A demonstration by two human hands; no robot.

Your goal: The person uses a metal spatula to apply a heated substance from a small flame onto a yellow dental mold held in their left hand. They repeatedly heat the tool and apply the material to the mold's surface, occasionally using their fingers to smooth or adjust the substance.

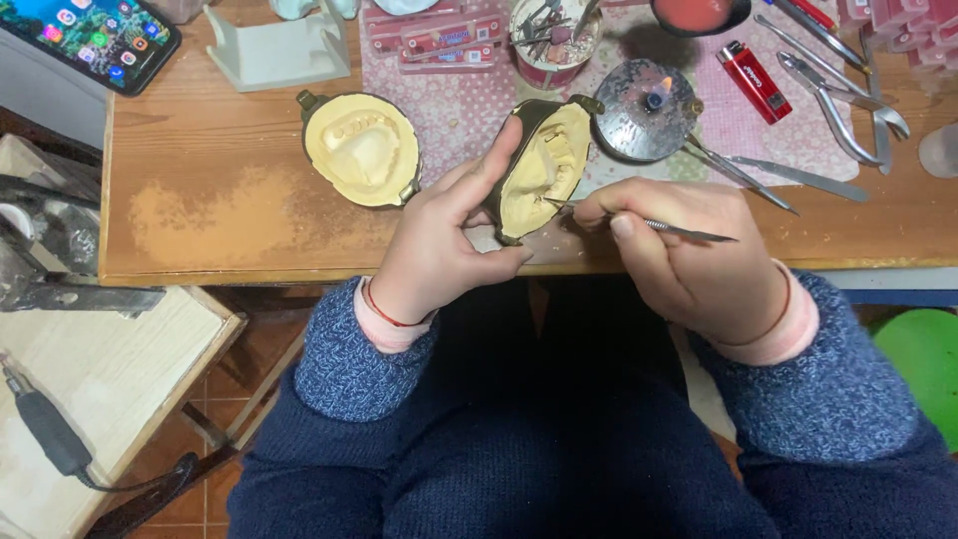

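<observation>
I see a mould half (542,170) held up on its edge, just past the near rim of the table (220,215). It is a dark metal shell filled with pale yellow plaster, and there are small tooth-shaped dips in the plaster. My left hand (439,240) holds it: the thumb presses on the near end and the fingers (496,150) curl over the far rim, clamped tight on the shell.

My right hand (689,250) pinches a thin metal pick (654,226). The thumb and first finger are shut together on its shaft. The tip of the pick touches the plaster, just beside my left thumb.

I think I am in the scraping step, cleaning or shaping the plaster near the tooth dips. The next move calls for small, soft strokes with the tip, and a steady left hand, so the plaster does not chip.

To the left of my left fingers lies a second mould half (361,150), flat on the table, well apart. Past my right fingers a small burner (649,122) has a little flame lit. A red lighter (755,82) and metal pliers (838,100) lie farther to the right.
</observation>
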